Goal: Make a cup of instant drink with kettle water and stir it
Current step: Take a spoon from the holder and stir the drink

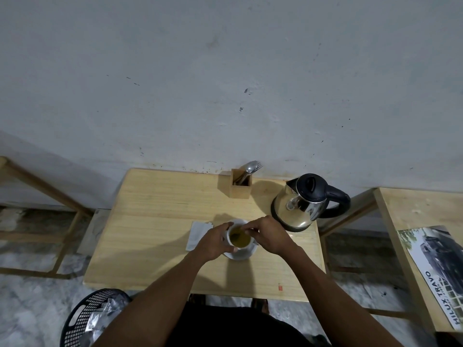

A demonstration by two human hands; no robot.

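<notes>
A white cup (229, 238) full of yellow-brown drink stands on a white saucer (246, 255) in the middle of the wooden table (150, 236). My left hand (214, 242) wraps around the cup's left side. My right hand (269, 234) is over the cup's right rim, fingers pinched on a spoon (238, 235) whose bowl is dipped in the drink. The steel kettle (300, 204) with a black lid and handle stands to the right, behind my right hand.
A white sachet or napkin (198, 234) lies left of the cup. A wooden cutlery holder (240, 185) with spoons and a fork stands at the back by the wall. A black bin (82, 319) sits on the floor at the lower left. A second table (400, 221) with a car brochure (436, 271) stands at the right.
</notes>
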